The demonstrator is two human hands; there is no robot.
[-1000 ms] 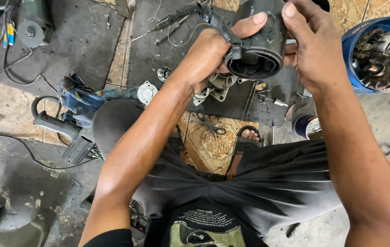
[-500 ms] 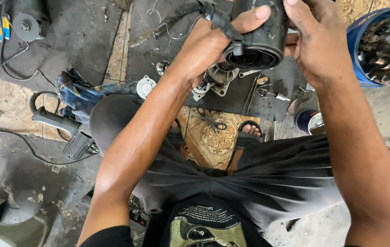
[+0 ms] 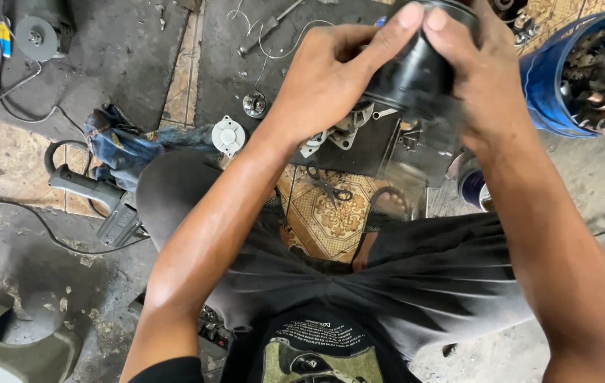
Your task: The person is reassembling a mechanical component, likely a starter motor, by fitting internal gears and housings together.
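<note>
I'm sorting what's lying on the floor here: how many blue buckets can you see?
1. A blue bucket stands at the right edge, beyond the right hand, filled with metal parts. A smaller round container sits nearer; others may be out of frame.

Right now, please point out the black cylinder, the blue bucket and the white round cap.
black cylindrical housing (image 3: 416,74), head view, on its side wall.
blue bucket (image 3: 540,89), head view, on its outer wall.
white round cap (image 3: 228,135), head view, on its top face.
</note>
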